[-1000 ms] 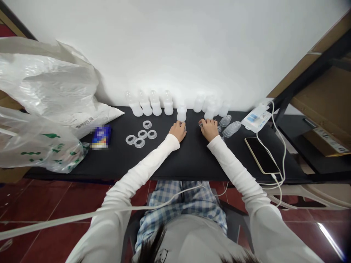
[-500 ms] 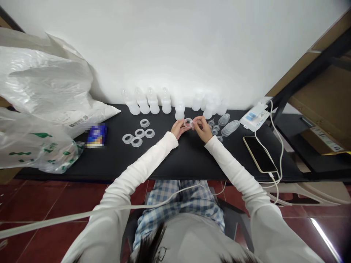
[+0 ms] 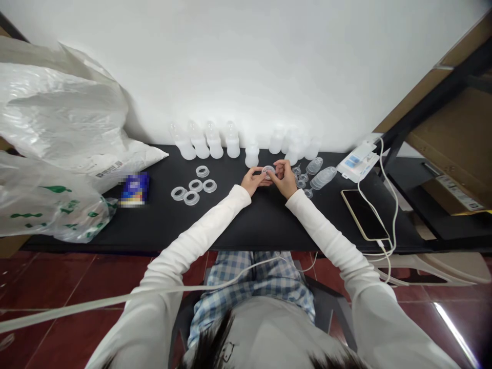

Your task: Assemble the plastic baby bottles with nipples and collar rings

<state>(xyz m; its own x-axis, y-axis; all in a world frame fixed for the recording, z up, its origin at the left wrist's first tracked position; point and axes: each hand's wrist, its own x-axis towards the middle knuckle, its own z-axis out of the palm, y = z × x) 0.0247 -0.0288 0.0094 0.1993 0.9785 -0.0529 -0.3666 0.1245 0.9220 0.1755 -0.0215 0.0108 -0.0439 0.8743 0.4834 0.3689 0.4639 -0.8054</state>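
My left hand (image 3: 252, 180) and my right hand (image 3: 283, 177) meet over the middle of the black table (image 3: 249, 225). Both pinch a small clear plastic ring (image 3: 268, 169) held between them, just above the tabletop. A lone white bottle (image 3: 252, 154) stands right behind the hands. Several loose clear rings (image 3: 194, 185) lie to the left. Small clear teats (image 3: 302, 180) and stacked clear caps (image 3: 323, 178) lie to the right of my right hand.
Rows of white bottles (image 3: 207, 141) line the wall, with more bottles (image 3: 294, 142) further right. Large plastic bags (image 3: 57, 154) fill the left end, beside a blue packet (image 3: 134, 188). A phone (image 3: 363, 214) on a white cable and a white box (image 3: 357, 159) lie right.
Both hands came off the table, one second ago resting apart near the bottle, and drew together holding the ring. The ring now sits closer between the fingers than half a second ago.
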